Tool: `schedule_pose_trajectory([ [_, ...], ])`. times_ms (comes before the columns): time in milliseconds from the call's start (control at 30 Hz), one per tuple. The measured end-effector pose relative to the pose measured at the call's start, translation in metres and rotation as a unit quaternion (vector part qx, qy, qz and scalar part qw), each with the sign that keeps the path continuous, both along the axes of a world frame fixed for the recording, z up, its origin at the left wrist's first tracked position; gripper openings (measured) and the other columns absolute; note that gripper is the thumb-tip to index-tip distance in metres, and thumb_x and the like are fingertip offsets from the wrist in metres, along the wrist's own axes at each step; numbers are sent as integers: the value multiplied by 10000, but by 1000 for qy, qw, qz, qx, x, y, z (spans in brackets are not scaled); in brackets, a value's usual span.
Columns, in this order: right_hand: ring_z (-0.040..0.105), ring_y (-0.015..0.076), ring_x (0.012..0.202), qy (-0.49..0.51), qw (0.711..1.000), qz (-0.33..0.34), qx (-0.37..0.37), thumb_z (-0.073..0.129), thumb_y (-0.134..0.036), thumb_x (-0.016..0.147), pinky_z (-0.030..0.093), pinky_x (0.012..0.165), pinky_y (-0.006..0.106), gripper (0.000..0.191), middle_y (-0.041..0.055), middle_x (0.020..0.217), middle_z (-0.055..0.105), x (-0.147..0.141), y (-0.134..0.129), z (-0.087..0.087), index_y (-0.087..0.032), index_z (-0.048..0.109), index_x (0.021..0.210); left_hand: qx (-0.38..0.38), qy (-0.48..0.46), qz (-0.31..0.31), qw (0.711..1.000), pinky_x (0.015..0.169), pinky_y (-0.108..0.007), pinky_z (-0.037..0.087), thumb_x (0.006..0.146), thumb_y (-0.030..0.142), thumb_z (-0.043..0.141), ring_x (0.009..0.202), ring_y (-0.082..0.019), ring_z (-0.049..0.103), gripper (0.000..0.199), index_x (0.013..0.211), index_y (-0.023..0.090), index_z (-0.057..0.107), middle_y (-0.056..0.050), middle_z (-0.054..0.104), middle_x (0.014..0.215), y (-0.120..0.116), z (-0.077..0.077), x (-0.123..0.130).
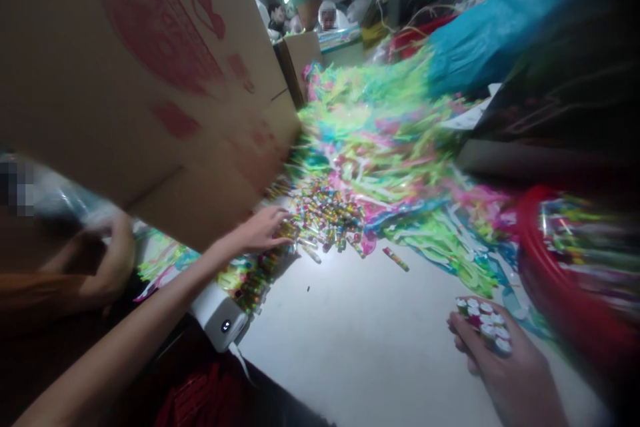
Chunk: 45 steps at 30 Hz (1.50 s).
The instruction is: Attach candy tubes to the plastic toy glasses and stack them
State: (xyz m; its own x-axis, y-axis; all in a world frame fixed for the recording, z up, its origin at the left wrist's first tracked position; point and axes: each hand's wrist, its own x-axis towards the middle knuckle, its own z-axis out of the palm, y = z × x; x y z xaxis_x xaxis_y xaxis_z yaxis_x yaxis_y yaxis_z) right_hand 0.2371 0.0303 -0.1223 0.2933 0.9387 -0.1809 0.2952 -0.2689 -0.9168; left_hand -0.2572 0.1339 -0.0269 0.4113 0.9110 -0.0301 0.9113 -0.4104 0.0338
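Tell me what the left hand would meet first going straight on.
The left hand would most likely meet the heap of small, colourful tubes just ahead of it; blur hides whether they touch.

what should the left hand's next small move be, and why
Probably close the left hand on a few tubes from the pile: its fingers are spread at the pile's edge, while the right hand holds a bundle away from it.

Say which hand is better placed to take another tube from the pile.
Left, most likely: the left hand is spread at the edge of the pile of tubes, while the right hand grips a bundle.
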Motion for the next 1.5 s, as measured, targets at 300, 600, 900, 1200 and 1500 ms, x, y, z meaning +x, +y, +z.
schedule_pose_trajectory([
  [300, 774, 273, 655, 32, 999, -8, -30, 838, -748, 693, 543, 448, 259, 734, 90, 846, 817, 3, 4, -4, -233, 710, 1200, 21, 70, 74, 995, 1095, -528, 478, 1095, 588, 362, 1043, -281, 638, 571, 1055, 151, 727, -141, 692, 1084, -1, -10, 12],
  [600, 764, 258, 644, 31, 999, -16, -24, 815, -726, 706, 547, 460, 257, 704, 87, 832, 807, -4, 2, 2, -227, 719, 1193, 72, 24, 102, 992, 1120, -401, 556, 1144, 410, 300, 1269, -236, 656, 486, 1443, 152, 585, -161, 654, 1416, -66, -11, 98],
  [900, 776, 281, 887, -25, 999, -11, 29, 776, -739, 730, 623, 706, 280, 647, 83, 996, 791, -3, 1, 8, -229, 711, 1123, 183, 4, 286, 941, 1115, -583, 553, 1079, 390, 510, 1383, -410, 617, 489, 1471, 104, 572, -266, 612, 1496, -90, -72, 168],
  [1200, 764, 277, 892, -27, 1000, -3, 11, 740, -669, 802, 610, 726, 274, 537, 70, 1004, 799, -12, -7, 27, -220, 708, 1095, 167, -105, 227, 954, 1119, -554, 568, 1086, 296, 471, 1319, -337, 634, 352, 1400, 181, 581, -192, 655, 1408, -104, -72, 177],
  [1500, 745, 254, 863, -42, 999, 15, 28, 759, -673, 778, 608, 722, 251, 540, 55, 973, 783, -7, -3, 18, -228, 708, 1078, 186, -76, 292, 935, 1175, -614, 521, 1086, 308, 473, 1478, -408, 547, 433, 1472, 131, 552, -257, 559, 1547, -107, -78, 166],
])
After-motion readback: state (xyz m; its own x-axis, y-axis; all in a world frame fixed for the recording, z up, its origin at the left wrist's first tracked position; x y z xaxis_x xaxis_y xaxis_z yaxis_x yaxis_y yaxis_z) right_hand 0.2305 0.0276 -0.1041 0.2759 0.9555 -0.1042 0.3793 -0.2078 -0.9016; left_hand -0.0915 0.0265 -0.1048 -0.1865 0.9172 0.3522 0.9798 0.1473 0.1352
